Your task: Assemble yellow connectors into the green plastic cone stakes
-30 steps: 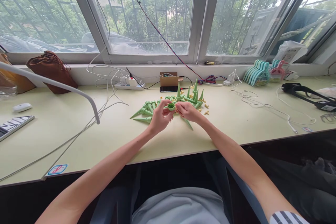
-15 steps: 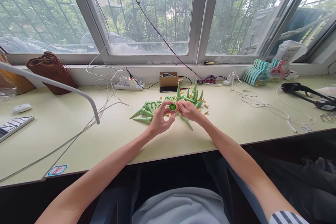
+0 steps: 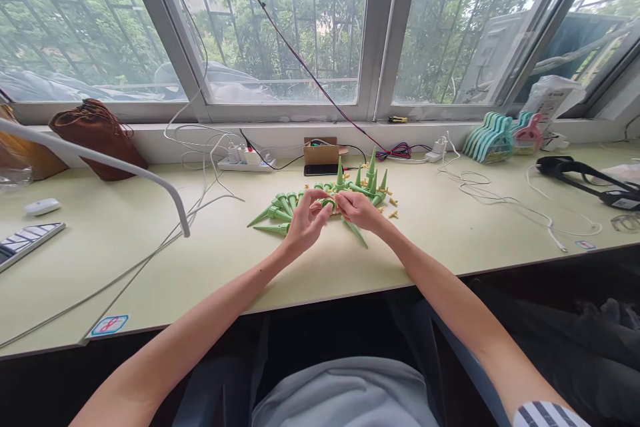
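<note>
My left hand (image 3: 306, 225) is closed around a green plastic watering spike (image 3: 327, 203), its round open end turned toward me. Fingers of my right hand (image 3: 358, 211) are pinched together against the right side of that spike; whatever sits between them is hidden. More green spikes (image 3: 273, 228) lie fanned out to the left of my hands. Behind and to the right, several green cones (image 3: 372, 163) stand upright or lean. Small yellow valve pieces (image 3: 393, 215) are scattered beside them. One spike (image 3: 356, 233) points toward me from beneath my right hand.
At the back are a small brown box (image 3: 321, 153), a phone (image 3: 321, 170) and a white power strip (image 3: 245, 163). A white lamp arm (image 3: 170, 193) and cables cross the left side. Teal hangers (image 3: 490, 140) and black glasses (image 3: 585, 180) are at right.
My left thumb has moved up and in over the spike's open end, and that end has tipped slightly down. The right hand has barely moved.
</note>
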`<state>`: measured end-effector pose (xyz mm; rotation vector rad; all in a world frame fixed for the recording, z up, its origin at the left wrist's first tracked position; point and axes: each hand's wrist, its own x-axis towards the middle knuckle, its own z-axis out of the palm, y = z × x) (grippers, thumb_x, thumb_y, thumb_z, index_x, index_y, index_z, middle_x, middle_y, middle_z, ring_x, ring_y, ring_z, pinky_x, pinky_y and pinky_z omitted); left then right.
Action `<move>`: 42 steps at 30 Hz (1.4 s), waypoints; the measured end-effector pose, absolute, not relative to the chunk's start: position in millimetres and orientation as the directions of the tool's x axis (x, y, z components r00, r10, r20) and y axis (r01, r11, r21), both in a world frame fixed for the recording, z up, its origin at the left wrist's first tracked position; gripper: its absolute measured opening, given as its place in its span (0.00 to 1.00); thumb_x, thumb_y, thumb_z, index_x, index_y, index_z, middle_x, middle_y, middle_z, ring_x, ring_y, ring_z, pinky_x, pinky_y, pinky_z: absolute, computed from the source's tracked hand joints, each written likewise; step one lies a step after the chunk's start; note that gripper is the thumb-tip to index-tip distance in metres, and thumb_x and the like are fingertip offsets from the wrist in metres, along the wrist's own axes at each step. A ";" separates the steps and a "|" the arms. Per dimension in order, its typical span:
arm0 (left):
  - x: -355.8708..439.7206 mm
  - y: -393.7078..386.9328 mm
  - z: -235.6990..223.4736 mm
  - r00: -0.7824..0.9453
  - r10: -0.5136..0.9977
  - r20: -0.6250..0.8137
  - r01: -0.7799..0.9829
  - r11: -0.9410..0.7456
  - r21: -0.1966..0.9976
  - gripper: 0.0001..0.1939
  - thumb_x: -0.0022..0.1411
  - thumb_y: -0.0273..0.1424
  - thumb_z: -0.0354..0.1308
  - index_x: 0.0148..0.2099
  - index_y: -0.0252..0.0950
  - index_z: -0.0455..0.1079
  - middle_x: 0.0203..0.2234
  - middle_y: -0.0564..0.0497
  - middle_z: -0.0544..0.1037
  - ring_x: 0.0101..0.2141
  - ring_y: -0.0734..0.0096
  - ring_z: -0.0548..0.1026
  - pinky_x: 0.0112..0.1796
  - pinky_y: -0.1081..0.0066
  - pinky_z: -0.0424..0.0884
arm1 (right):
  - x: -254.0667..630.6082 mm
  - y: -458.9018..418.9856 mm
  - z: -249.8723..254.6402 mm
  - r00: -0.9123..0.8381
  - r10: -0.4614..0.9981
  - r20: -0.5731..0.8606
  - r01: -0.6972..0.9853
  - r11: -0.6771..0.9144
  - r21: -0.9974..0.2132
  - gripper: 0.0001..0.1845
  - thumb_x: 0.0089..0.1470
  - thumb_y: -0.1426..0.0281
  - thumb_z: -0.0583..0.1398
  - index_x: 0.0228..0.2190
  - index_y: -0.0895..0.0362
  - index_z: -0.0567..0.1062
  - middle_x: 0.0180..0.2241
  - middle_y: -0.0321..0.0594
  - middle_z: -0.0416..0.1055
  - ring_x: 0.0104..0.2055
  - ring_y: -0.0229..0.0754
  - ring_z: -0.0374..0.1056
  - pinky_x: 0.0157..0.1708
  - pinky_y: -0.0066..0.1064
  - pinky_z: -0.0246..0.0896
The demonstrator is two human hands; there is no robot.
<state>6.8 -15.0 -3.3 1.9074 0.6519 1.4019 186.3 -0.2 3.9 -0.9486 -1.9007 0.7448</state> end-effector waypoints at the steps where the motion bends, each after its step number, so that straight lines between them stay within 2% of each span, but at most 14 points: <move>1: 7.8 -14.7 -2.2 0.271 0.755 0.597 0.003 -0.621 0.784 0.13 0.68 0.40 0.55 0.49 0.39 0.64 0.44 0.46 0.72 0.38 0.71 0.75 0.38 0.69 0.75 | 186.2 0.1 3.6 -0.334 0.836 0.435 0.320 0.535 -0.782 0.24 0.65 0.53 0.49 0.22 0.54 0.59 0.18 0.32 0.55 0.22 0.36 0.53 0.24 0.30 0.49; 4: 9.7 -12.1 0.3 0.181 0.837 0.517 -0.023 -0.522 0.853 0.15 0.66 0.43 0.56 0.47 0.38 0.64 0.43 0.47 0.70 0.37 0.71 0.75 0.36 0.68 0.77 | 186.3 -0.2 3.8 -0.308 0.838 0.450 0.326 0.538 -0.777 0.24 0.65 0.53 0.49 0.23 0.54 0.59 0.18 0.32 0.56 0.22 0.36 0.53 0.24 0.29 0.49; 8: 8.3 -6.8 2.4 0.146 0.929 0.341 -0.135 -0.322 0.937 0.17 0.62 0.44 0.60 0.42 0.37 0.64 0.33 0.52 0.70 0.29 0.72 0.75 0.31 0.66 0.77 | 186.8 -2.0 5.3 -0.283 0.842 0.460 0.344 0.536 -0.771 0.23 0.65 0.53 0.49 0.23 0.54 0.60 0.19 0.32 0.55 0.23 0.36 0.53 0.24 0.29 0.49; 13: 6.2 -7.2 6.2 0.353 0.934 0.054 -0.205 0.020 0.979 0.18 0.60 0.44 0.62 0.33 0.34 0.64 0.23 0.51 0.71 0.23 0.73 0.72 0.26 0.69 0.73 | 187.5 -3.9 6.2 -0.292 0.834 0.468 0.356 0.549 -0.756 0.23 0.65 0.53 0.50 0.24 0.54 0.59 0.19 0.33 0.56 0.23 0.37 0.53 0.25 0.30 0.49; 16: 6.1 -10.0 8.7 0.455 0.891 -0.004 -0.214 0.113 0.970 0.19 0.60 0.45 0.62 0.33 0.34 0.64 0.23 0.50 0.72 0.22 0.73 0.72 0.25 0.69 0.71 | 187.3 -4.9 7.0 -0.295 0.841 0.454 0.377 0.539 -0.753 0.22 0.64 0.53 0.50 0.23 0.54 0.59 0.20 0.33 0.57 0.23 0.37 0.53 0.25 0.30 0.50; 21: 4.7 -11.5 10.5 0.452 0.891 0.031 -0.234 0.085 0.969 0.19 0.57 0.43 0.66 0.33 0.35 0.64 0.23 0.56 0.66 0.21 0.74 0.72 0.25 0.70 0.70 | 187.0 -5.8 7.9 -0.336 0.835 0.436 0.389 0.545 -0.743 0.21 0.64 0.55 0.50 0.23 0.54 0.59 0.20 0.33 0.57 0.24 0.37 0.53 0.25 0.30 0.50; 29: 2.5 -12.0 10.1 0.494 0.865 0.085 -0.178 0.005 0.984 0.17 0.59 0.43 0.64 0.35 0.34 0.66 0.25 0.56 0.64 0.22 0.78 0.69 0.23 0.73 0.68 | 187.2 -6.3 7.9 -0.351 0.832 0.430 0.403 0.549 -0.733 0.21 0.65 0.56 0.49 0.23 0.54 0.58 0.20 0.33 0.57 0.24 0.37 0.53 0.26 0.30 0.49; 33: 1.3 -10.6 6.1 0.485 0.858 0.168 -0.105 -0.134 0.985 0.19 0.61 0.46 0.62 0.34 0.35 0.66 0.24 0.55 0.65 0.21 0.78 0.68 0.22 0.73 0.67 | 186.3 -7.2 8.4 -0.358 0.831 0.426 0.413 0.550 -0.726 0.23 0.66 0.56 0.48 0.22 0.54 0.57 0.20 0.33 0.57 0.24 0.37 0.53 0.27 0.31 0.50; 38: -0.8 -8.4 -2.0 0.428 0.850 0.306 0.103 -0.382 0.918 0.18 0.64 0.47 0.58 0.36 0.37 0.64 0.17 0.57 0.67 0.18 0.75 0.68 0.21 0.73 0.64 | 186.2 -5.6 8.0 -0.366 0.829 0.423 0.442 0.555 -0.704 0.24 0.66 0.56 0.46 0.21 0.54 0.57 0.19 0.33 0.58 0.25 0.38 0.54 0.28 0.31 0.50; 42: 1.0 -11.2 -1.2 0.392 0.839 0.377 0.150 -0.463 0.874 0.16 0.62 0.46 0.60 0.35 0.38 0.64 0.17 0.57 0.67 0.18 0.74 0.67 0.20 0.74 0.63 | 186.8 -4.3 7.8 -0.369 0.828 0.423 0.460 0.558 -0.691 0.25 0.66 0.55 0.46 0.21 0.54 0.57 0.19 0.34 0.59 0.25 0.37 0.55 0.29 0.31 0.50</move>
